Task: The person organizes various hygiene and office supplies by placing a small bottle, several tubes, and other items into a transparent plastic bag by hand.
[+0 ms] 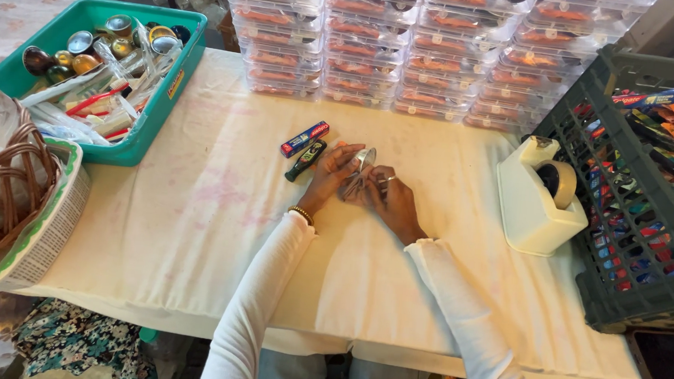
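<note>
Just left of the white tape dispenser (532,207) on the cloth-covered desk (188,217), the left hand (331,177) and right hand (392,204) meet, each grip pinching a small clear plastic packet with a shiny metal spoon (363,171), beside a blue rectangular stick (304,139) and a small dark green bottle (305,160).

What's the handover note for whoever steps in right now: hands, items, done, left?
Left hand: holding a small silver spoon over the table.
Right hand: closed on a folded napkin, pressed to the spoon.
Beside the left hand: blue tube box and dark green sachet lie loose on the white tablecloth.
Supplies: teal bin of cutlery and cups on the left, tape dispenser and dark crate of packets on the right.
Done: stacked clear boxes at the back look filled.
Left: this set is not yet boxed.
</note>
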